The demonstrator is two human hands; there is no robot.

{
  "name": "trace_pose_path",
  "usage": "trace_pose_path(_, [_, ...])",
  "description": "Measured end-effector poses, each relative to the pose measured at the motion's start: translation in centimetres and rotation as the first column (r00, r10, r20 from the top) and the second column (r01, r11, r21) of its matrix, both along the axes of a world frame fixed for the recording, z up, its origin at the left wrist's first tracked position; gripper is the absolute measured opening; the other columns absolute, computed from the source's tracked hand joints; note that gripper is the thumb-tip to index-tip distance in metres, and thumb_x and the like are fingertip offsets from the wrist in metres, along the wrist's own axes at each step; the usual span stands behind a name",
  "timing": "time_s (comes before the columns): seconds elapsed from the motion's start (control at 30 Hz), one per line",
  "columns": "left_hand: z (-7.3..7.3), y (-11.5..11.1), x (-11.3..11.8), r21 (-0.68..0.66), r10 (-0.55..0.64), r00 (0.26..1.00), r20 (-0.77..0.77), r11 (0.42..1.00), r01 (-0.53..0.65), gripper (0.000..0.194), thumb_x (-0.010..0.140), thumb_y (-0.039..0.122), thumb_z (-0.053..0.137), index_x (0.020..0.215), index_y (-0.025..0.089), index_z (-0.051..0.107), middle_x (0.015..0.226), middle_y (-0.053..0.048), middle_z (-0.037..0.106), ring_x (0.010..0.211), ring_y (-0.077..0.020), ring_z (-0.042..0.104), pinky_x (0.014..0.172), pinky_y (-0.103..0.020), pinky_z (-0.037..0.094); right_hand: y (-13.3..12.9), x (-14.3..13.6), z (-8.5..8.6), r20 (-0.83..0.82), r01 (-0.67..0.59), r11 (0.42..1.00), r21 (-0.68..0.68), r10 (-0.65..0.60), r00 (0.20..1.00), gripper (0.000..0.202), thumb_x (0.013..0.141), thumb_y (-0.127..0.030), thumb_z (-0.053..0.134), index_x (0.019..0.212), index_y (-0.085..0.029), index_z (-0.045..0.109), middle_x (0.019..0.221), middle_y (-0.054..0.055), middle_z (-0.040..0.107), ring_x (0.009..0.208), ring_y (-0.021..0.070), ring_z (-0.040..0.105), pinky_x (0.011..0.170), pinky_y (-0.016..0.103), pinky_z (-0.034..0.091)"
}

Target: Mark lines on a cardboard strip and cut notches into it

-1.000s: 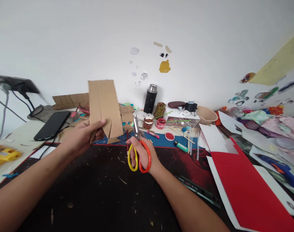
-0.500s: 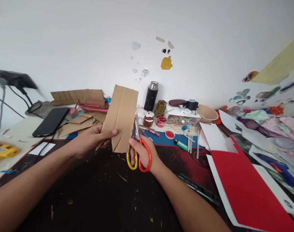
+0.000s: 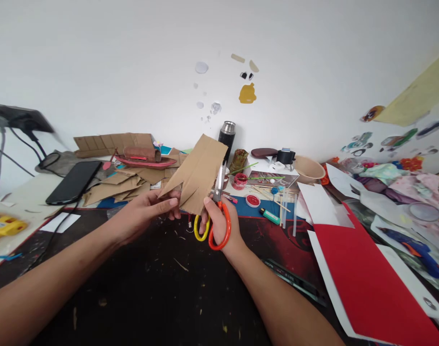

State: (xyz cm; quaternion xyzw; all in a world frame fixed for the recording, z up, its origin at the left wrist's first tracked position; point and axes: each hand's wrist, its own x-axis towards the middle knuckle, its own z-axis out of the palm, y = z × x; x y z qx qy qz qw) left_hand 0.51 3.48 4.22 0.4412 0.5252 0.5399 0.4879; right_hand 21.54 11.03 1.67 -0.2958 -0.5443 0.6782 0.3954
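A brown piece of cardboard (image 3: 201, 168) is held up tilted in front of me, its lower edge cut into pointed flaps with notches between them. My right hand (image 3: 219, 221) grips scissors (image 3: 218, 192) with one yellow and one red handle loop, the blades pointing up along the cardboard's right edge. The thumb of that hand also presses on the lower right corner of the cardboard. At the lower left flap is my left hand (image 3: 156, 211), its thumb stretched out and fingers loosely apart, partly behind the cardboard; no firm grip shows.
Cardboard scraps (image 3: 118, 185) and a red model boat (image 3: 147, 161) lie at the back left, beside a phone (image 3: 75, 181). A black flask (image 3: 227, 137) stands behind. Red paper (image 3: 370, 278) and a box cutter (image 3: 294, 281) lie right. Small scraps dot the dark mat (image 3: 150, 298).
The cardboard has tipped to the right and moved right with the scissors. My left hand's grip on it has loosened, and its lower left flap now shows.
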Motion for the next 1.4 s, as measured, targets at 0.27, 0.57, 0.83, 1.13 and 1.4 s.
trace_pose_path(0.27, [0.4,-0.1,0.0,-0.041,0.14,0.99,-0.02,0.989,-0.141,0.055,0.07,0.071,0.103,0.083,0.022,0.082,0.079,-0.006,0.076,0.072,-0.0225,0.068,0.065,-0.031,0.054,-1.3,0.0,0.4,0.146,-0.072,0.991,0.114,0.055,0.988,0.038,0.102,-0.061,0.069,0.099,-0.027,0.054,0.053,-0.01,0.059,0.041,0.0142,0.058,0.042,0.022,0.045])
trace_pose_path(0.57, [0.0,0.6,-0.5,-0.003,0.298,0.931,0.212,0.953,-0.304,0.051,0.062,0.049,0.112,0.09,0.018,0.084,0.084,-0.006,0.08,0.069,-0.0179,0.068,0.06,-0.027,0.057,-1.2,0.0,-0.1,0.09,-0.213,0.977,0.011,0.211,0.973,0.058,0.096,-0.08,0.076,0.104,-0.024,0.061,0.06,-0.007,0.066,0.042,0.0141,0.061,0.043,0.022,0.048])
trace_pose_path(0.83, [0.4,1.2,-2.2,0.111,0.415,0.826,0.381,0.867,-0.487,0.051,0.064,0.042,0.113,0.09,0.019,0.075,0.081,0.002,0.074,0.07,-0.0108,0.065,0.062,-0.021,0.058,-2.0,-0.1,-0.3,0.082,-0.406,0.912,-0.05,0.409,0.909,0.083,0.086,-0.096,0.079,0.117,-0.02,0.073,0.075,0.002,0.079,0.062,0.0187,0.077,0.066,0.029,0.062])
trace_pose_path(1.13, [1.6,1.5,-2.9,0.157,0.479,0.76,0.438,0.792,-0.59,0.056,0.059,0.039,0.112,0.094,0.018,0.075,0.071,0.007,0.069,0.058,-0.0079,0.061,0.056,-0.018,0.06,-2.3,0.1,-0.9,0.092,-0.521,0.852,-0.048,0.523,0.847,0.097,0.079,-0.099,0.083,0.13,-0.017,0.074,0.097,0.011,0.083,0.088,0.0263,0.085,0.089,0.04,0.065])
trace_pose_path(1.4, [2.2,1.2,-2.4,0.226,0.535,0.769,0.35,0.749,-0.623,0.054,0.061,0.041,0.11,0.098,0.017,0.079,0.092,-0.002,0.08,0.066,-0.0111,0.068,0.053,-0.02,0.058,-2.3,0.2,-1.3,0.197,-0.459,0.888,-0.02,0.454,0.869,0.084,0.093,-0.094,0.073,0.125,-0.016,0.073,0.085,0.005,0.076,0.055,0.0178,0.071,0.055,0.028,0.054])
